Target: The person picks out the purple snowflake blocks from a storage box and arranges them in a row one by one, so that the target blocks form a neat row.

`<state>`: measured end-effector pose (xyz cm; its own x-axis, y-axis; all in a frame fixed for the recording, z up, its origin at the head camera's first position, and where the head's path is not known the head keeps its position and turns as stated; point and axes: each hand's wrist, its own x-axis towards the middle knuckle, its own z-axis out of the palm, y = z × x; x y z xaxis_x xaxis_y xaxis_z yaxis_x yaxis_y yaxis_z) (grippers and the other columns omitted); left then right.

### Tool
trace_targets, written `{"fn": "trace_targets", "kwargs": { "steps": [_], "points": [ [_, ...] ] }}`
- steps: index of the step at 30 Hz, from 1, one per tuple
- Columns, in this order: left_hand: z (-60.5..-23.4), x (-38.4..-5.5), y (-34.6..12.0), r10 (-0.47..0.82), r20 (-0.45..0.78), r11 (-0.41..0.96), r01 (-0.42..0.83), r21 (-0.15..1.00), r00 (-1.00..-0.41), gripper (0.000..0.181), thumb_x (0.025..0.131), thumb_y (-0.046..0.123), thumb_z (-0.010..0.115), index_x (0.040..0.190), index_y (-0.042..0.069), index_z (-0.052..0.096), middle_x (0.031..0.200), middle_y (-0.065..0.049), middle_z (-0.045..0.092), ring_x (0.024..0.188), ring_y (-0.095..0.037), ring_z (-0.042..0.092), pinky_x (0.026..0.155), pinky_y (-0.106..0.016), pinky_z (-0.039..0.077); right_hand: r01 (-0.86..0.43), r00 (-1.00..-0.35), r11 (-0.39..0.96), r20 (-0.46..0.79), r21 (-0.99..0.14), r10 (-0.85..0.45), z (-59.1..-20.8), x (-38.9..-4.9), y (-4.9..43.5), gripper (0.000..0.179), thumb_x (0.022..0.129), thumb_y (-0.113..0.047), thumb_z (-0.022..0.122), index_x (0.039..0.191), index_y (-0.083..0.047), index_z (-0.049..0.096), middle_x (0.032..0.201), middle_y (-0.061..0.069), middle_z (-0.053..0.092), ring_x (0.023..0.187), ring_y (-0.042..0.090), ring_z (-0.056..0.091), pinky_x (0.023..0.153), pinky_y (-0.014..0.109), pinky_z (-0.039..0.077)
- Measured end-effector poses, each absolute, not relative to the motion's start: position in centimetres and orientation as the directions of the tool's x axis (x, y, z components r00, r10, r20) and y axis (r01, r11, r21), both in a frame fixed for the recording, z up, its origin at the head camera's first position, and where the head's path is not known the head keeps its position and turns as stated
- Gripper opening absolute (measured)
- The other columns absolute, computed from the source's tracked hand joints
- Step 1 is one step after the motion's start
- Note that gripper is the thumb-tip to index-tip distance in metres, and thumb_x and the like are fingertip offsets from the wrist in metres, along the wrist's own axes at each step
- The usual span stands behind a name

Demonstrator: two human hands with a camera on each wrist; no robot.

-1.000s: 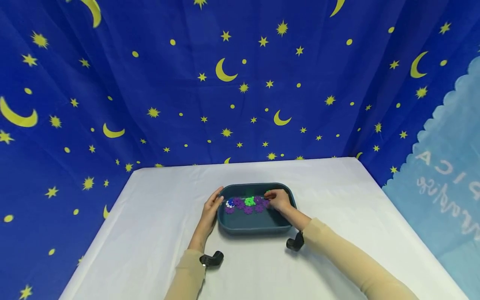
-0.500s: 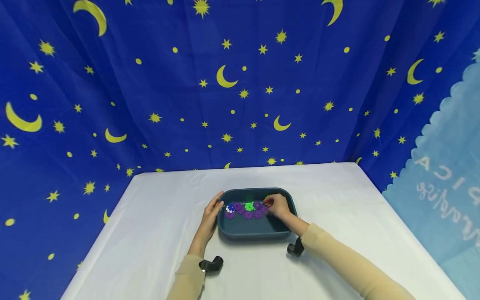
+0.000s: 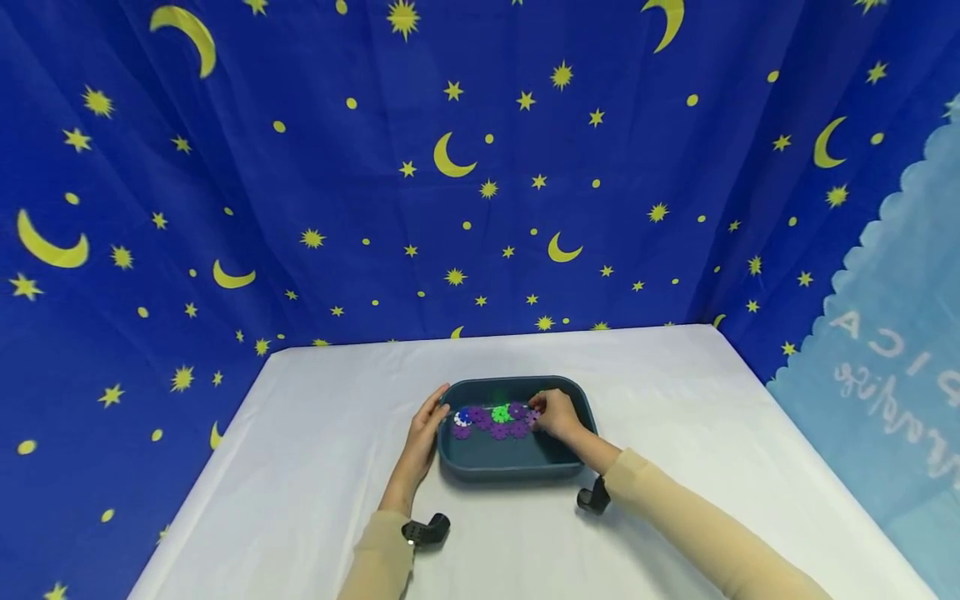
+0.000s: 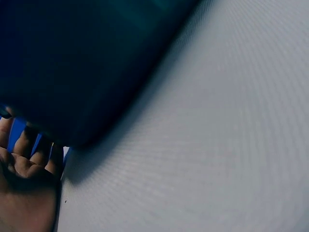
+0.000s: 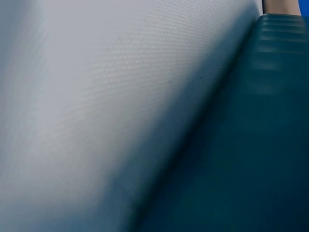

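A dark teal plastic tub point(image 3: 517, 472) stands on the white cloth, with a chain of notched interlocking discs inside it. Purple discs point(image 3: 517, 428) make up most of it, plus a bright green disc point(image 3: 500, 414) near the middle and a blue-and-white part point(image 3: 462, 418) at the left end. My left hand point(image 3: 422, 433) lies along the tub's left wall, fairly straight fingers against the side and fingertips at the rim. Over the tub's right part, my right hand point(image 3: 555, 414) pinches a purple disc point(image 3: 533, 418) at the chain's right end; the fingers partly cover it.
Dark blue curtains point(image 3: 375, 167) with yellow moons and stars hang behind and at the sides. A light blue cloth point(image 3: 900, 317) with white lettering hangs at the right. The white table point(image 3: 330, 433) stretches around the tub.
The head view has tilted slightly, so the scene sits lower. A green bit behind my right fingers no longer shows. The right fingers have shifted slightly; the left hand keeps its place on the tub.
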<state>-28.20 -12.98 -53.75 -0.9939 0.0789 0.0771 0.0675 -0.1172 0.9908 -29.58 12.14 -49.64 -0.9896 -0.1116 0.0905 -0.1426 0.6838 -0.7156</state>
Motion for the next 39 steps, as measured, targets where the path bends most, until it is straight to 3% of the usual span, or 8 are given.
{"fn": "trace_targets", "kwargs": {
  "steps": [10,23,33,39],
  "points": [
    [-53.8,-27.9,-13.0,0.072,0.052,-0.141,0.042,0.989,-0.996,0.05,0.098,0.021,0.05,0.146,0.008,0.038,0.158,-0.012,0.022,0.148,-0.031,0.011,0.12,-0.048,0.008,-0.203,-0.978,0.689,0.17,-0.696,-0.117,-49.7,-29.0,12.1,0.025,0.062,0.007,0.08,0.086,0.009,0.073,0.08,0.02,0.072,0.07,0.026,0.068,0.059,0.032,0.055],
    [-51.0,-26.3,-12.6,0.104,0.031,-0.127,0.018,0.992,-0.994,0.048,0.1,0.014,0.046,0.145,0.003,0.037,0.158,-0.018,0.019,0.148,-0.034,0.009,0.119,-0.05,0.008,-0.174,-0.984,0.693,0.154,-0.7,-0.092,-49.6,-29.1,12.2,0.027,0.055,0.006,0.084,0.08,0.004,0.074,0.075,0.016,0.072,0.068,0.022,0.067,0.062,0.032,0.054],
    [-53.5,-27.8,-12.9,0.081,0.06,-0.144,0.048,0.988,-0.995,0.049,0.099,0.018,0.049,0.145,0.007,0.038,0.158,-0.015,0.019,0.148,-0.032,0.008,0.12,-0.049,0.005,-0.179,-0.983,0.72,0.141,-0.67,-0.114,-49.5,-29.2,12.1,0.025,0.059,0.004,0.083,0.082,0.003,0.074,0.077,0.014,0.072,0.071,0.022,0.067,0.066,0.033,0.054],
    [-54.0,-27.9,-12.7,0.06,0.079,-0.132,0.07,0.989,-0.995,0.05,0.098,0.023,0.05,0.144,0.008,0.04,0.157,-0.016,0.022,0.147,-0.033,0.011,0.119,-0.051,0.008,-0.181,-0.983,0.674,0.129,-0.716,-0.127,-49.7,-29.5,12.3,0.025,0.058,0.008,0.081,0.082,0.005,0.073,0.076,0.016,0.071,0.068,0.02,0.064,0.062,0.03,0.053]
  ]
}}
